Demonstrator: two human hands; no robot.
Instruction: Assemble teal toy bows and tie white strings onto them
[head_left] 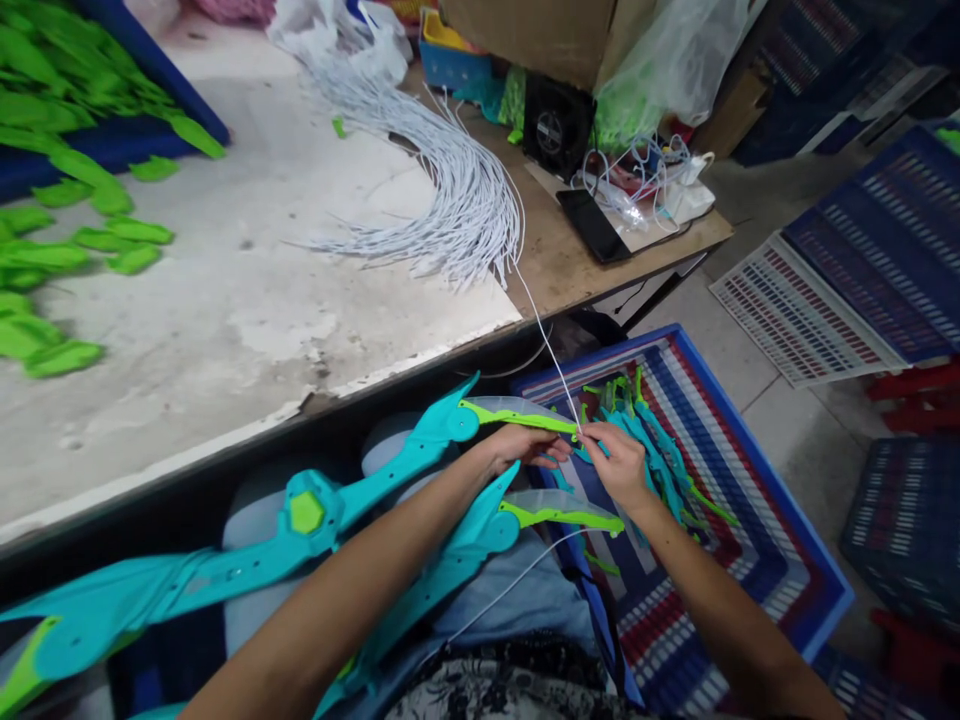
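Observation:
A teal toy bow [315, 525] with a green tip arm [517, 412] lies across my lap. My left hand [531, 446] is closed around the end of that green arm. At the tip, my right hand [616, 462] pinches a white cord [551, 345], which runs up to the bundle on the table. Whether the cord is through the tip or only against it, I cannot tell; my fingers hide it. Nearer my body rests a second teal bow [480, 530], partly behind my left forearm, with a loose white cord [517, 590] hanging from its green end.
A thick bundle of white cords [465, 200] lies on the table [247, 290]. Green plastic pieces [45, 250] spill from a blue bin [206, 125] at left. A phone [592, 225] and a fan [556, 125] sit at the back. At right, a blue crate [757, 480] holds more teal-and-green bows.

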